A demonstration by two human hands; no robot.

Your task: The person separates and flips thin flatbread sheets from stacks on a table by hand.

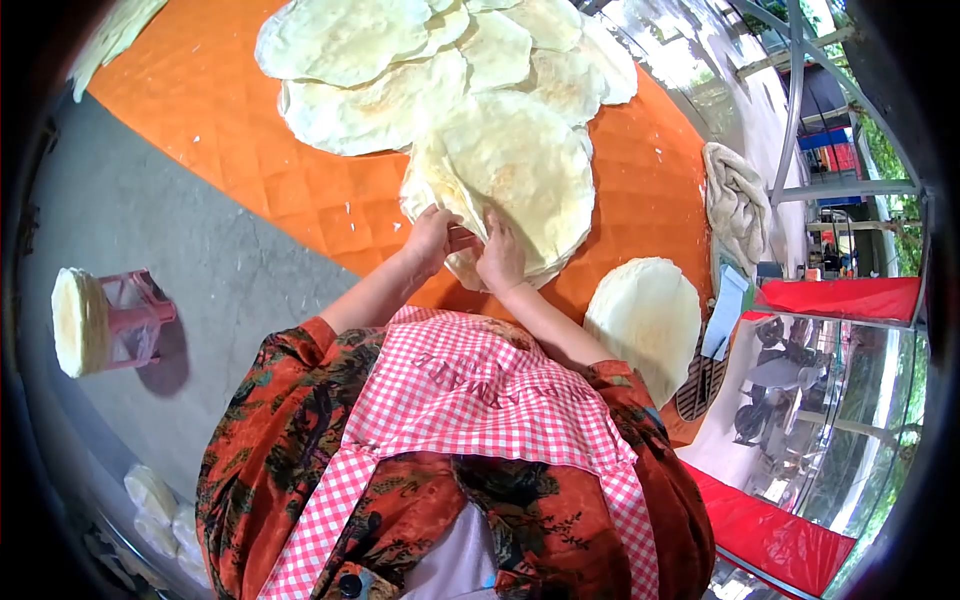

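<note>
A stack of thin round flatbreads [535, 160] lies on an orange cloth in front of me, its left edge lifted and folded inward. My left hand [437, 240] is closed on that folded edge, fingertips partly tucked behind the bread. Close beside it, my right hand [502, 258] pinches the near part of the same flatbread, thumb and fingers against its surface. Just beyond, more flatbreads [350, 45] overlap in a wide spread. Another pile of flatbreads [648, 315] rests by my right forearm.
The orange cloth [300, 195] covers the work surface, with small crumbs on it. A crumpled beige towel [738, 205] sits at the right edge, near a light blue cloth [725, 315]. On the grey floor at left, a pink stool [140, 318] carries another flatbread stack [80, 322].
</note>
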